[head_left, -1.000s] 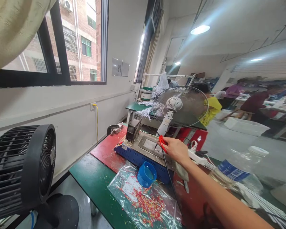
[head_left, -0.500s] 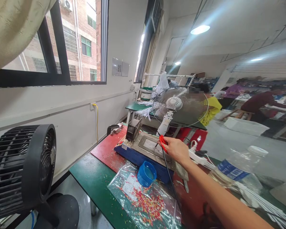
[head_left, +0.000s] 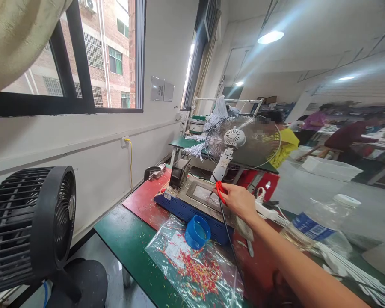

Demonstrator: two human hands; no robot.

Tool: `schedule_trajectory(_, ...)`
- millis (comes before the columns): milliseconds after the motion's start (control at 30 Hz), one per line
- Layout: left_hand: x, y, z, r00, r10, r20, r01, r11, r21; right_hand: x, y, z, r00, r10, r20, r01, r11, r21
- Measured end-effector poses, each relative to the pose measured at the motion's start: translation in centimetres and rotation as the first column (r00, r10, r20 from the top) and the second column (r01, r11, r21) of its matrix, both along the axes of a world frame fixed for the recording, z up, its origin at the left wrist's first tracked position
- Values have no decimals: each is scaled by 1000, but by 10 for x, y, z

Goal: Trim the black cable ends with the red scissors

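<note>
Head view, right hand (head_left: 239,201): grip pinching a black wire (head_left: 227,233) with a red sleeve (head_left: 220,191), tip held over the blue machine's (head_left: 192,205) plate, probably for heating.
Left hand: out of sight.
Counter (head_left: 128,239): blue cup (head_left: 197,232) and a bag of red sleeves (head_left: 197,267) lie close, within reach.

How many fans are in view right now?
2. A black fan stands at near left beside the green table; a white mesh fan stands behind the blue machine. Others may be hidden.
</note>
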State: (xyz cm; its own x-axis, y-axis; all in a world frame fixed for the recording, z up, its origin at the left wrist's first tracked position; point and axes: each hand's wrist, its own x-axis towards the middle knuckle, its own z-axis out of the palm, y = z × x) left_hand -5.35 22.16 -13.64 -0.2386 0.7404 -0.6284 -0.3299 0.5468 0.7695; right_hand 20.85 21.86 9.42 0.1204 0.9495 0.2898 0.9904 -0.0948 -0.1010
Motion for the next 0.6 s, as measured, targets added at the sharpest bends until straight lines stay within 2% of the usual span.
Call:
schedule_trajectory(133,-3,-20,-3,999,-37,15,37,999,-9,1,-2,0,1000,-10,-10,10,1000,17)
schedule_trajectory(400,-5,-45,4,996,-79,40,80,997,-17,3,-1,-8,999,14,-46,-12,999,51)
schedule_trajectory(600,-8,-67,8,995,-82,53,84,996,-27,6,-1,-9,987,38,-153,-24,995,92)
